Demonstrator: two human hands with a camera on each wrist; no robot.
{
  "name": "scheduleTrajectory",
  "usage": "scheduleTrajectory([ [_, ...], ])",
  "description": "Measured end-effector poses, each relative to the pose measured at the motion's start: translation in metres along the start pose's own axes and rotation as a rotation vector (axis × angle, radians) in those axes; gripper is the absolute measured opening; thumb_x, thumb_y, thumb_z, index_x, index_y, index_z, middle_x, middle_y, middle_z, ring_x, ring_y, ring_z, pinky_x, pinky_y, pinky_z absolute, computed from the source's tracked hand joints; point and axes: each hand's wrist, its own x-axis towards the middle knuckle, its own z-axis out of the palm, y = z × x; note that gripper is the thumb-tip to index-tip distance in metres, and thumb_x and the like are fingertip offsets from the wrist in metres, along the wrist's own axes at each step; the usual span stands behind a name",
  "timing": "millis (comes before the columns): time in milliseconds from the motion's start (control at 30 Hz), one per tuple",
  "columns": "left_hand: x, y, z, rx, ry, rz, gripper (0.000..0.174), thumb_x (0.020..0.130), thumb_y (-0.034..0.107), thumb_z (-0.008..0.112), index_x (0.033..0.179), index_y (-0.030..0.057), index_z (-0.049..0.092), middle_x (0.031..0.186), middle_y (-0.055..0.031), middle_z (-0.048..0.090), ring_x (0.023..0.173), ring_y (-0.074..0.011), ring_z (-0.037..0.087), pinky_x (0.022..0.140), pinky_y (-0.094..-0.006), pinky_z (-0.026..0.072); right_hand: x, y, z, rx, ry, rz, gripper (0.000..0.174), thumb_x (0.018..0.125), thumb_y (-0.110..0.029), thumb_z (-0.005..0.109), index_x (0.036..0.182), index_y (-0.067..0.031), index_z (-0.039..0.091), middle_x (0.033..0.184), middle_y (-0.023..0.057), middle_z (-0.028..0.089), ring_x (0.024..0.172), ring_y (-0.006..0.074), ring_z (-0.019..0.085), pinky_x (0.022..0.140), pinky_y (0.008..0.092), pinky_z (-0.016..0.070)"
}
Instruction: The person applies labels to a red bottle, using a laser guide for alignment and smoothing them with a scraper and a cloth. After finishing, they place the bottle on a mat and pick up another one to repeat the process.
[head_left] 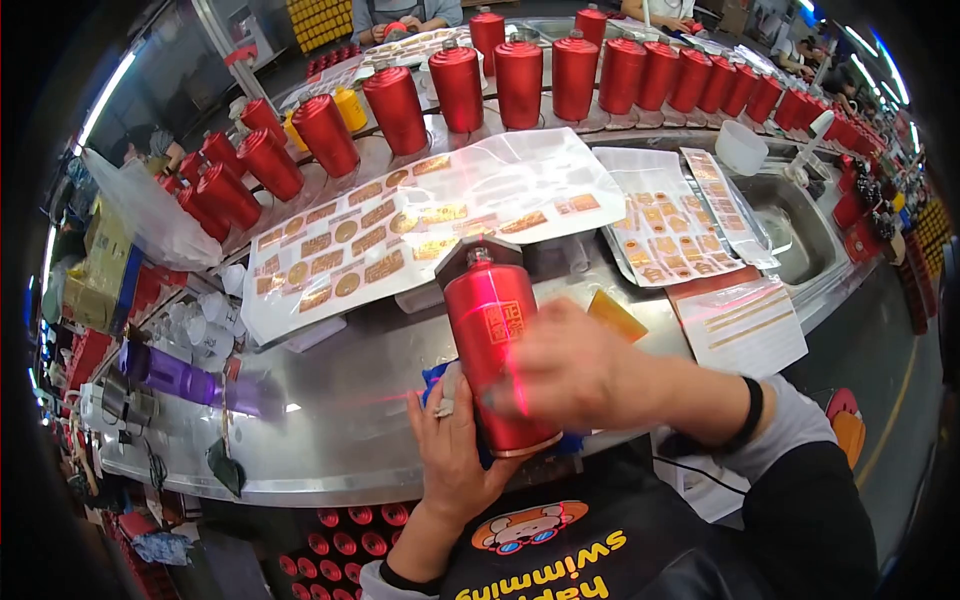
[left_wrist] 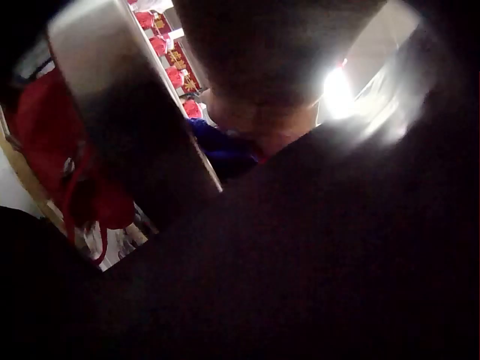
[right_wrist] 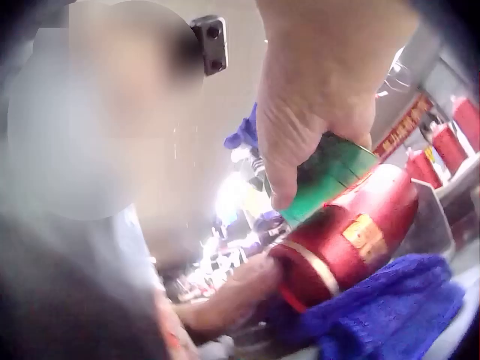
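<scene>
Red bottle [head_left: 490, 320]; green card [right_wrist: 334, 176], right-wrist only

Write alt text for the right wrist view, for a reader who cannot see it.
A right hand holds a flat green tool against the side of a red bottle with a gold label, tilted above a blue cloth. The left hand grips the bottle's lower end, and more red bottles stand blurred at the right edge.

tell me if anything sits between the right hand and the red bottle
Yes: a green flat tool, pinched in the right hand, lies against the side of the red bottle, between that hand and the bottle. The left hand holds the bottle's base over a blue cloth.
</scene>
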Motion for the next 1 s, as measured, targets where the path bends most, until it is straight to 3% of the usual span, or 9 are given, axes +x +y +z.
scheduleTrajectory([
  [100,-0.003,-0.003,0.005,-0.059,0.015,0.008,0.098,0.081,0.056,0.069,0.143,-0.0108,0.032,0.142,-0.0245,0.046,0.126,-0.0481,0.043,0.111,-0.0640,0.0158,-0.014,0.026,-0.004,0.767,-0.056,0.273,0.017,0.079,-0.021,0.075,0.089,-0.0096,0.067,0.083,0.0050,0.061,0.085,0.0243,0.062,0.076,0.0376,0.0464],
  [167,-0.003,-0.004,0.006,-0.082,0.004,0.004,0.100,0.080,0.055,0.071,0.144,-0.0115,0.031,0.141,-0.0248,0.046,0.125,-0.0486,0.044,0.111,-0.0636,0.0166,-0.014,0.046,0.004,0.705,0.338,0.713,0.016,0.081,-0.018,0.075,0.092,-0.0075,0.069,0.083,0.0095,0.064,0.080,0.0269,0.063,0.071,0.0366,0.0488],
  [233,-0.003,-0.007,0.005,-0.081,0.001,0.013,0.100,0.080,0.054,0.071,0.144,-0.0118,0.031,0.140,-0.0249,0.047,0.125,-0.0486,0.044,0.111,-0.0635,0.0166,-0.011,0.039,-0.007,0.024,0.324,0.494,0.015,0.080,-0.016,0.074,0.090,-0.0064,0.068,0.080,0.0107,0.062,0.078,0.0276,0.063,0.069,0.0381,0.0501],
  [333,0.002,0.003,-0.001,-0.023,-0.009,0.020,0.100,0.082,0.054,0.068,0.147,-0.0086,0.026,0.147,-0.0246,0.041,0.134,-0.0456,0.038,0.113,-0.0611,0.0151,0.007,0.023,-0.013,0.376,-0.006,0.271,0.018,0.078,-0.019,0.075,0.089,-0.0072,0.068,0.078,0.0117,0.060,0.076,0.0319,0.063,0.068,0.0409,0.0497],
  [433,0.003,0.004,-0.004,0.044,-0.035,0.037,0.100,0.081,0.052,0.069,0.147,-0.0091,0.026,0.147,-0.0251,0.040,0.132,-0.0468,0.039,0.113,-0.0604,0.0151,0.028,0.061,0.011,0.345,0.322,0.483,0.019,0.077,-0.021,0.075,0.086,-0.0072,0.065,0.081,0.0111,0.061,0.075,0.0330,0.063,0.068,0.0415,0.0482],
  [600,-0.001,-0.005,0.006,-0.108,-0.015,-0.003,0.101,0.080,0.054,0.071,0.145,-0.0101,0.028,0.143,-0.0248,0.044,0.130,-0.0480,0.041,0.113,-0.0619,0.0141,0.008,0.012,0.001,0.444,0.051,0.055,0.015,0.077,-0.016,0.073,0.079,-0.0077,0.061,0.075,0.0077,0.056,0.075,0.0282,0.062,0.071,0.0378,0.0447],
  [700,-0.003,-0.007,0.011,-0.221,0.003,-0.025,0.101,0.080,0.059,0.068,0.145,-0.0088,0.030,0.142,-0.0254,0.045,0.133,-0.0470,0.039,0.113,-0.0623,0.0133,-0.013,0.035,0.010,0.530,0.289,0.561,0.015,0.079,-0.015,0.074,0.082,-0.0066,0.062,0.079,0.0088,0.059,0.078,0.0275,0.061,0.069,0.0362,0.0450],
  [767,0.005,-0.009,0.007,-0.238,0.028,0.030,0.099,0.082,0.063,0.063,0.146,-0.0055,0.031,0.143,-0.0245,0.044,0.136,-0.0454,0.035,0.113,-0.0614,0.0130,-0.028,0.052,0.004,-0.068,0.460,0.624,0.020,0.083,-0.017,0.074,0.093,-0.0023,0.066,0.081,0.0105,0.060,0.068,0.0243,0.059,0.060,0.0328,0.0447],
  [1000,0.097,-0.029,-0.028,0.021,-0.139,0.391,0.072,0.091,0.065,0.043,0.141,0.0134,0.049,0.137,-0.0059,0.056,0.138,-0.0341,0.037,0.115,-0.0567,0.0142,-0.052,0.014,0.002,0.522,0.568,0.851,0.020,0.087,-0.018,0.073,0.094,-0.0007,0.065,0.077,0.0073,0.058,0.068,0.0140,0.055,0.060,0.0283,0.0420],
])
